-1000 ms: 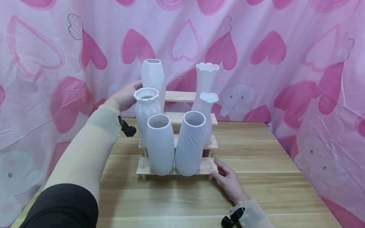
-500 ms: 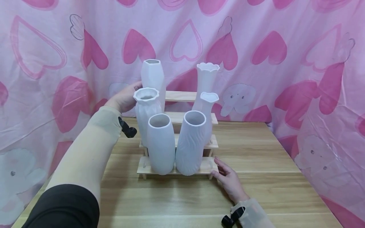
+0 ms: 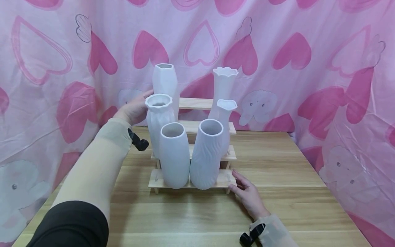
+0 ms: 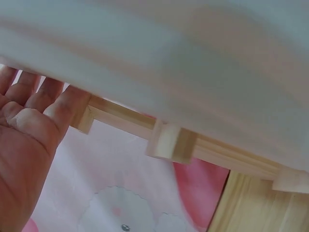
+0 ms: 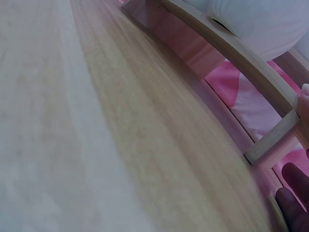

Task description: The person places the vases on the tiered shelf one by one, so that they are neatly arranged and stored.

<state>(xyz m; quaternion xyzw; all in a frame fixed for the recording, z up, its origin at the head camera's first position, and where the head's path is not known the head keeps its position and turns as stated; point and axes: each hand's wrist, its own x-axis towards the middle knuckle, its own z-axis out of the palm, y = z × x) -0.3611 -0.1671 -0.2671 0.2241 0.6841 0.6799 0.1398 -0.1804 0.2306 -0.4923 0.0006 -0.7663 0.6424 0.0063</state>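
Note:
A tiered wooden stand (image 3: 226, 180) holds several white ceramic vases on its steps. In front stand a smooth vase (image 3: 174, 157) and a swirl-ribbed vase (image 3: 206, 157). My left hand (image 3: 133, 109) reaches behind the ruffled-rim vase (image 3: 159, 116), beside the tall faceted vase (image 3: 165, 80). In the left wrist view its fingers (image 4: 63, 108) meet the end of an upper rail; their tips are hidden. My right hand (image 3: 248, 197) holds the right end of the lowest step, thumb at the front corner. Its lower fingers (image 5: 292, 205) sit near a stand leg in the right wrist view.
A wood-grain table (image 3: 277, 164) lies under the stand, stretching right and forward. A pink heart-print curtain (image 3: 197, 41) hangs close behind it and along both sides. A scallop-rimmed vase (image 3: 223, 85) and a wavy-rimmed vase (image 3: 225, 116) stand on the right.
The view shifts very slightly. Both hands, the stand and the vases keep their places relative to one another.

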